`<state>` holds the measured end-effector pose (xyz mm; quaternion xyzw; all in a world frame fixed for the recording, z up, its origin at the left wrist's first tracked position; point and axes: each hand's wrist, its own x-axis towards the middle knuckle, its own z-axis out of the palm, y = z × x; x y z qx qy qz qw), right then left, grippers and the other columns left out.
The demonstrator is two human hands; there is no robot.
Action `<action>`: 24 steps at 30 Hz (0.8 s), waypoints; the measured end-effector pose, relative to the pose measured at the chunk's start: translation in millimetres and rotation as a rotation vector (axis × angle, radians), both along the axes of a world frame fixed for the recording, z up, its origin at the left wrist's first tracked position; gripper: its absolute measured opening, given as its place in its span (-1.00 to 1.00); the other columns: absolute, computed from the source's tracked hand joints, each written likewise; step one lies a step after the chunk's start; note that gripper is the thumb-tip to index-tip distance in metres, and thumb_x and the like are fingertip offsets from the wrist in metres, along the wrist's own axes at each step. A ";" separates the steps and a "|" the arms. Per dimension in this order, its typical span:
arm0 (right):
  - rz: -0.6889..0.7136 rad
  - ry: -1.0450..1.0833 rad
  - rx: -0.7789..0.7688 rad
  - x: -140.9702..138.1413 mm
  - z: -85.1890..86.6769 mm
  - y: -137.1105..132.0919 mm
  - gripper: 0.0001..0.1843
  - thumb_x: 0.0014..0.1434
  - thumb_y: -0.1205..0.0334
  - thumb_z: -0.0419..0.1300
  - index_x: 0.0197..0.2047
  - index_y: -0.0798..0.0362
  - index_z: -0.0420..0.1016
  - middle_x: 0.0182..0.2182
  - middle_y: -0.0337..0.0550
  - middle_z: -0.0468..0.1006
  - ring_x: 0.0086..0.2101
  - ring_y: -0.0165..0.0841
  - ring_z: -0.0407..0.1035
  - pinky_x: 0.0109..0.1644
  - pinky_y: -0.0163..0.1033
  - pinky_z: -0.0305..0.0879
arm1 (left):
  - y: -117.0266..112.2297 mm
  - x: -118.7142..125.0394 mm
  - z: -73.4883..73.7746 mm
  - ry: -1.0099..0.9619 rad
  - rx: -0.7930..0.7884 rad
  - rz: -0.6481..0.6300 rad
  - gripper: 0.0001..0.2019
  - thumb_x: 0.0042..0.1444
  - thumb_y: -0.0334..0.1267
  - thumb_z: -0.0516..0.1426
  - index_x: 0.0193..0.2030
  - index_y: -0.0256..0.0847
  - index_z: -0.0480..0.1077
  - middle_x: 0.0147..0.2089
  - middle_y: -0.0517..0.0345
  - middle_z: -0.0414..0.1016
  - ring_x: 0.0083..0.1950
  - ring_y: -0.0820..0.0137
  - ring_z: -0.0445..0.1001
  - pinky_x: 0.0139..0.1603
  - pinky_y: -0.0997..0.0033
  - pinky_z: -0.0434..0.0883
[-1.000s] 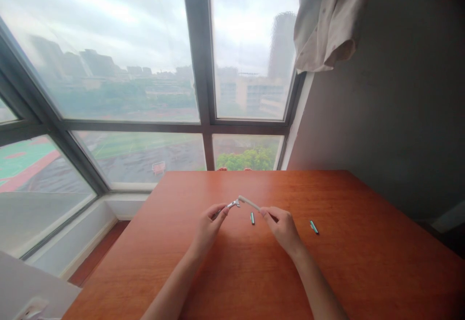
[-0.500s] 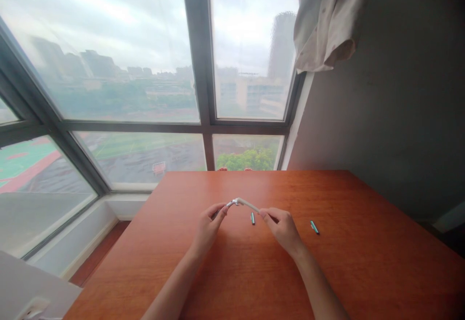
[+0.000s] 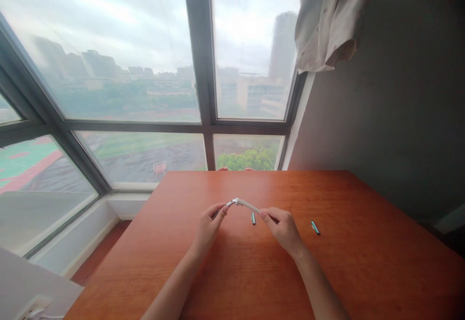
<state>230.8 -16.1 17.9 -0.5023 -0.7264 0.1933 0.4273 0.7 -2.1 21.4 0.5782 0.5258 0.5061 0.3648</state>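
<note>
Both hands are raised a little over an orange-brown wooden table [image 3: 232,281]. My right hand [image 3: 281,229] pinches a thin white tube [image 3: 248,205] that points up and to the left. My left hand [image 3: 208,225] pinches a small silvery piece [image 3: 229,204] whose tip meets the far end of the white tube. Two small teal caps lie on the table: one [image 3: 253,218] just left of my right hand, the other [image 3: 315,227] to its right.
The table's far edge stands against a large window with dark frames [image 3: 203,126]. A grey wall [image 3: 399,92] runs along the right. A pale cloth [image 3: 323,20] hangs at the top right. A white object [image 3: 32,305] shows at the bottom left corner.
The white tube has tilted down a little and its far end has moved slightly left to meet the silvery piece. Both hands have stayed almost still.
</note>
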 end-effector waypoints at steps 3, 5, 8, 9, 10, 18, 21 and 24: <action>-0.004 -0.011 0.006 0.8 -0.5 0.3 -0.55 0.26 0.03 -0.01 -0.44 0.09 0.57 -0.61 -0.23 0.35 -0.55 -0.42 0.18 -0.46 -0.35 0.06 | 0.2 -0.4 -1.2 0.004 0.009 -0.001 -0.64 0.04 0.02 0.16 -0.25 -0.25 0.56 -0.43 0.13 0.50 -0.38 0.33 0.41 -0.39 0.45 0.31; 0.000 -0.014 0.006 0.9 -0.8 0.3 -0.55 0.27 0.03 -0.01 -0.43 0.08 0.58 -0.61 -0.24 0.35 -0.55 -0.42 0.18 -0.46 -0.35 0.06 | 0.4 -0.8 -1.9 0.010 0.010 0.002 -0.64 0.04 0.02 0.15 -0.25 -0.25 0.56 -0.43 0.13 0.51 -0.37 0.32 0.41 -0.38 0.45 0.31; 0.004 -0.019 0.001 0.8 -1.1 0.3 -0.56 0.27 0.04 -0.01 -0.43 0.07 0.59 -0.61 -0.24 0.36 -0.55 -0.43 0.18 -0.46 -0.35 0.06 | 0.5 -1.0 -2.0 0.016 0.008 0.006 -0.62 0.03 0.04 0.15 -0.25 -0.25 0.56 -0.42 0.11 0.52 -0.37 0.31 0.42 -0.39 0.45 0.31; 0.002 -0.020 0.002 0.8 -1.3 0.5 -0.56 0.27 0.04 -0.01 -0.42 0.07 0.59 -0.61 -0.23 0.37 -0.54 -0.43 0.18 -0.46 -0.36 0.07 | 0.5 -0.9 -1.8 0.015 0.009 0.008 -0.61 0.03 0.04 0.15 -0.24 -0.25 0.56 -0.42 0.11 0.53 -0.37 0.31 0.43 -0.39 0.45 0.31; -0.002 -0.024 0.004 0.9 -1.6 0.7 -0.56 0.26 0.03 0.00 -0.41 0.07 0.60 -0.60 -0.23 0.37 -0.54 -0.43 0.18 -0.46 -0.36 0.07 | 0.5 -0.8 -1.6 0.014 0.009 0.009 -0.61 0.02 0.05 0.15 -0.25 -0.25 0.57 -0.42 0.11 0.53 -0.37 0.30 0.43 -0.39 0.44 0.31; -0.039 -0.067 0.021 1.9 -4.8 2.5 -0.56 0.27 0.03 0.00 -0.39 0.06 0.60 -0.61 -0.22 0.39 -0.54 -0.41 0.22 -0.44 -0.35 0.08 | 0.0 -0.6 -0.8 0.013 0.002 -0.004 -0.63 0.03 0.03 0.15 -0.24 -0.25 0.56 -0.42 0.12 0.52 -0.38 0.32 0.41 -0.39 0.45 0.30; -0.053 -0.048 0.026 1.8 -5.3 3.1 -0.57 0.26 0.03 0.01 -0.39 0.06 0.60 -0.59 -0.21 0.43 -0.53 -0.40 0.27 -0.44 -0.36 0.10 | -0.4 -0.4 -0.7 0.018 0.005 -0.001 -0.62 0.03 0.04 0.15 -0.24 -0.25 0.56 -0.43 0.13 0.51 -0.39 0.32 0.40 -0.41 0.46 0.29; -0.071 -0.007 0.022 1.2 -4.7 3.2 -0.58 0.25 0.02 0.02 -0.37 0.07 0.60 -0.58 -0.19 0.47 -0.53 -0.39 0.29 -0.45 -0.35 0.10 | -0.9 0.3 -0.4 0.026 0.002 -0.009 -0.62 0.04 0.04 0.15 -0.23 -0.25 0.56 -0.42 0.11 0.52 -0.39 0.32 0.40 -0.41 0.46 0.29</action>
